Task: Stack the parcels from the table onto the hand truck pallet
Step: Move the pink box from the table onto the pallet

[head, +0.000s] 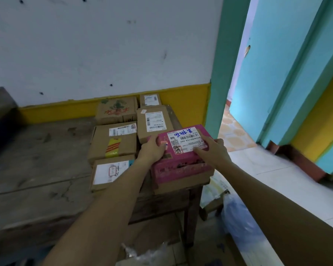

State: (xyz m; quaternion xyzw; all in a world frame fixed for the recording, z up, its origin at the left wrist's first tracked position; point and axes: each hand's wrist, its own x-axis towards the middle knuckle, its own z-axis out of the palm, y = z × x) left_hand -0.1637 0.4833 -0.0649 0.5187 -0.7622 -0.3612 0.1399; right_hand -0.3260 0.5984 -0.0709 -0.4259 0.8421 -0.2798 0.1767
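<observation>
A pink parcel with a white label lies at the right end of the wooden table. My left hand grips its left edge, fingers curled over the top. At the box's right side my right hand holds it, fingers over the label. Several brown cardboard parcels lie beside it on the table: one with a red and yellow sticker, one with a white sheet, one with a shipping label. The hand truck pallet is not in view.
Two more boxes stand at the back against the yellow-banded wall. A doorway with teal frame opens to the right. Plastic bags and a box lie on the floor beside the table leg. A white tiled step runs along the right.
</observation>
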